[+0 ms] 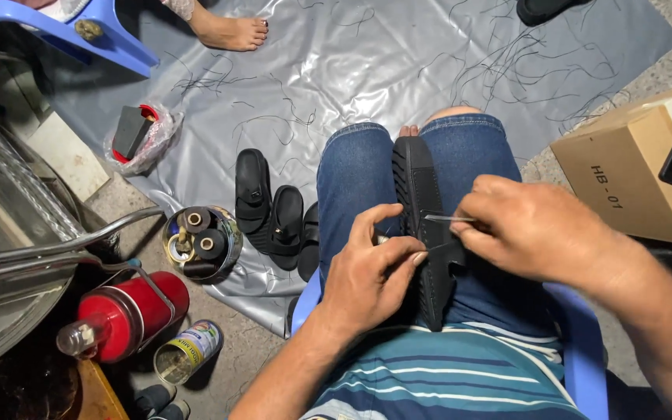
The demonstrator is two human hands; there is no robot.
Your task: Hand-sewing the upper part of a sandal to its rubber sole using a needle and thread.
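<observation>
The black sandal sole lies lengthwise along the gap between the person's thighs, tread side up, so the lap braces it; the left hand is closed on its near edge beside the strap, thumb and forefinger pinching it steady, while the right hand is closed in a pinch on a thin metal needle whose tip points across the sole toward the left grip, apparently set for stitching; the two grips sit just apart, one on either side of the sole. Out beyond the left grip, on the grey plastic sheet, more black sandals lie side by side, and past them a round tin of dark thread spools; farther out stand a red flask on its side and an open can. Beyond the right grip sits a cardboard box; loose threads litter the sheet, and another person's bare foot rests at its far edge; nothing crowds the hands.
</observation>
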